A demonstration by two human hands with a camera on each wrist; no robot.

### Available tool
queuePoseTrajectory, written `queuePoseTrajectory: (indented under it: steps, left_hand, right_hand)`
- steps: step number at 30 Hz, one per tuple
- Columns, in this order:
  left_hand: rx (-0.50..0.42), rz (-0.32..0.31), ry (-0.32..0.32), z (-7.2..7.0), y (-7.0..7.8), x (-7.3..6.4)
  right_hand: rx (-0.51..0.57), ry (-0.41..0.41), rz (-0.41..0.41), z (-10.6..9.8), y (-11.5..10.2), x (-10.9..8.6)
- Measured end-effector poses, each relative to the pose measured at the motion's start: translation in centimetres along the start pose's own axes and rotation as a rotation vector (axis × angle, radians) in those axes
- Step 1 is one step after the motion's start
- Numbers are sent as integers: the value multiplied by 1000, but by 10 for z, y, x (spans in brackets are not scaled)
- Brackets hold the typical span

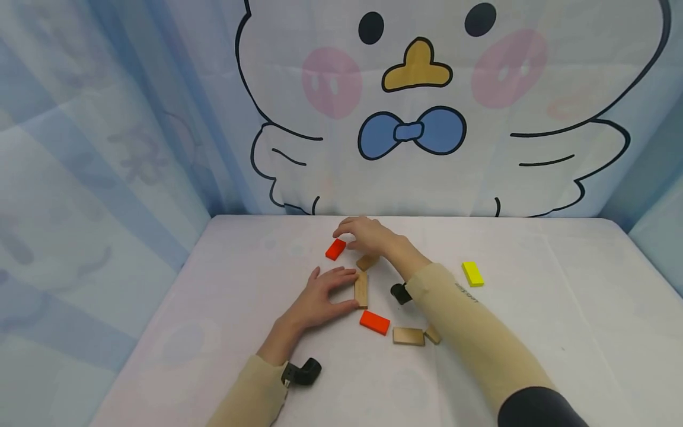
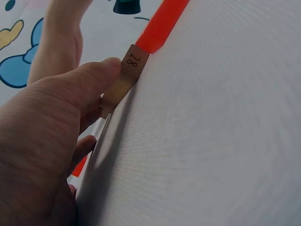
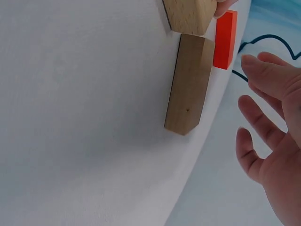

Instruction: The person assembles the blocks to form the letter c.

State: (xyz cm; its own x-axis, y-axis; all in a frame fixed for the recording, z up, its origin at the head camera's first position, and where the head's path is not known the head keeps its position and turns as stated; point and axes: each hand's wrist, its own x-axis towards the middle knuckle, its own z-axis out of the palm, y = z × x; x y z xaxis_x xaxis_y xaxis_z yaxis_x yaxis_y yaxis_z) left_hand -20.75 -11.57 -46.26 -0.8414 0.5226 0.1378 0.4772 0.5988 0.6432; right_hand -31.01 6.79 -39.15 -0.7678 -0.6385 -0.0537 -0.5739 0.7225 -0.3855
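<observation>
My left hand [image 1: 324, 299] touches a plain wooden block [image 1: 361, 290], its thumb and fingertips along the left side at opposite ends. In the left wrist view this wooden block [image 2: 127, 77] has 28 on its end, with the thumb tip against it. My right hand [image 1: 368, 234] hovers around the far side of a red block [image 1: 335, 249], fingers bent and parted. The right wrist view shows the hand [image 3: 275, 106] holding nothing, apart from the red block [image 3: 225, 40]. Another wooden block [image 1: 367, 262] lies under the right hand, its end meeting the left hand's block.
A second red block [image 1: 374, 322] and two wooden blocks [image 1: 408, 336] continue the curve toward the near side, the last partly behind the right sleeve [image 1: 469, 326]. A yellow block [image 1: 472, 274] lies off to the right. The white table [image 1: 576, 332] meets a printed curtain behind.
</observation>
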Motion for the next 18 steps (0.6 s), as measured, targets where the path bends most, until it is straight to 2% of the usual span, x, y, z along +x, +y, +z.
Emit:
queuePoseTrajectory:
  steps: [5,10,18]
  left_hand:
    - [-11,13,6,0,0,-1]
    - [-15,18,3,1,-1,-2]
    - [5,29,7,1,-2,-1]
  right_hand:
    - [2,-46,-22,6,-2,10]
    - [17,-100,6,12,-3,15]
    - [39,-86,12,18,0,18]
